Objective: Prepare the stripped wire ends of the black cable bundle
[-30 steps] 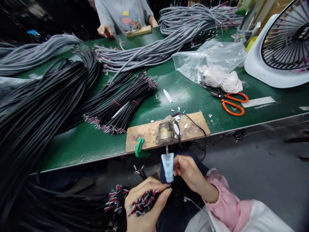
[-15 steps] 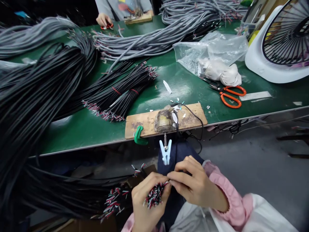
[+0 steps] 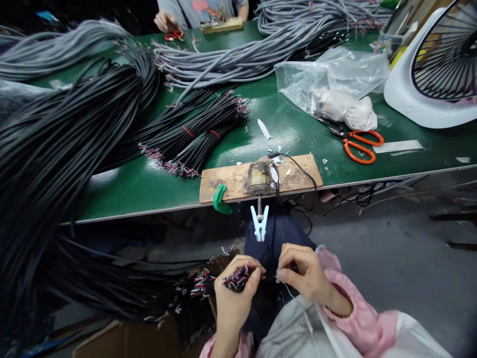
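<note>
My left hand (image 3: 235,293) is closed around a bundle of black cables (image 3: 237,279), whose red, white and black wire ends stick up between thumb and fingers. To its right, apart from the bundle, my right hand (image 3: 302,273) pinches thumb and forefinger together. A tiny pale bit shows at those fingertips, too small to name. Just above both hands, a light blue clothespin (image 3: 260,223) hangs on a metal tip at the table edge. Behind it, a worn wooden board (image 3: 223,181) carries a grimy rounded block (image 3: 259,178) and a green clamp (image 3: 222,200).
Black cables (image 3: 74,129) spill over the table's left side; a tied cable bundle (image 3: 201,130) lies mid-table. Grey cables (image 3: 223,62) run behind. Orange-handled scissors (image 3: 359,144), a plastic bag (image 3: 335,74) and a fan (image 3: 428,74) are right. A co-worker's hand (image 3: 166,22) is across the table.
My right hand has drawn away from the bundle to the right, leaving a gap between the hands. The left hand has turned slightly and still grips the cables. The view has shifted a little.
</note>
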Demonstrator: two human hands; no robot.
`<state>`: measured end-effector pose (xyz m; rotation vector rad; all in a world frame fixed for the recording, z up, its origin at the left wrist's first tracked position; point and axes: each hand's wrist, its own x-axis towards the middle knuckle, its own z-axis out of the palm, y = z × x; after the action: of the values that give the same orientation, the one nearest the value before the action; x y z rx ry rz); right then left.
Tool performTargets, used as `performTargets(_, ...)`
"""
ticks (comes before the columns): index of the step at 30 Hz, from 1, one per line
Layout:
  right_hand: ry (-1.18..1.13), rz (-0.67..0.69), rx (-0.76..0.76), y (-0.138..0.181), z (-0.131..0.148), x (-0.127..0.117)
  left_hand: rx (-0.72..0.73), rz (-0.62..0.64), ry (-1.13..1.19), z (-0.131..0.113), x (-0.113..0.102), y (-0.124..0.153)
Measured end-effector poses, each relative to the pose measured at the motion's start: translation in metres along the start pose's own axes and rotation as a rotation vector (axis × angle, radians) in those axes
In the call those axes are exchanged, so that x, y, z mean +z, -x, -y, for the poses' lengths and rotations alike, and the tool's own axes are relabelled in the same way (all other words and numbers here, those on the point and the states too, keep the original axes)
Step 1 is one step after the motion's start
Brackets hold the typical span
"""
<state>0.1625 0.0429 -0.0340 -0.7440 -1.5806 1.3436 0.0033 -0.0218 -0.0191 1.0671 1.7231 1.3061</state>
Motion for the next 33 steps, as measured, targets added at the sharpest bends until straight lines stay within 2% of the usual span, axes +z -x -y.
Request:
performTargets(3,-0.168,0.046,0.075,-0.009,-0.004,-0.007,-0.015,-0.029,0.016,0.006,0.001,0.002)
performTargets(6,-0.115,0.062,0.052,-0.021,-0.003,-0.006,-0.019,-0.003,-0.016,0.01,0.002,0.005)
performTargets(10,-0.068,0.199,-0.01,-0.03,0.004,0.004,-0.001,0.057,-0.004,0.01,0.005,0.007)
performTargets(14,-0.022,0.131,-0.011,-0.027,0.006,0.008,0.003,0.009,0.005,0.009,0.006,0.008)
performTargets(17,-0.01,0.133,0.012,-0.023,0.004,0.004,-0.007,-0.004,0.054,0.008,0.004,0.011)
performTargets(26,-0.064,0.163,0.047,-0.025,0.006,0.002,0.001,0.127,0.088,0.001,0.0,0.014)
performTargets(33,-0.055,0.074,0.009,-0.014,-0.001,0.01,-0.02,0.043,0.085,-0.001,-0.001,0.016)
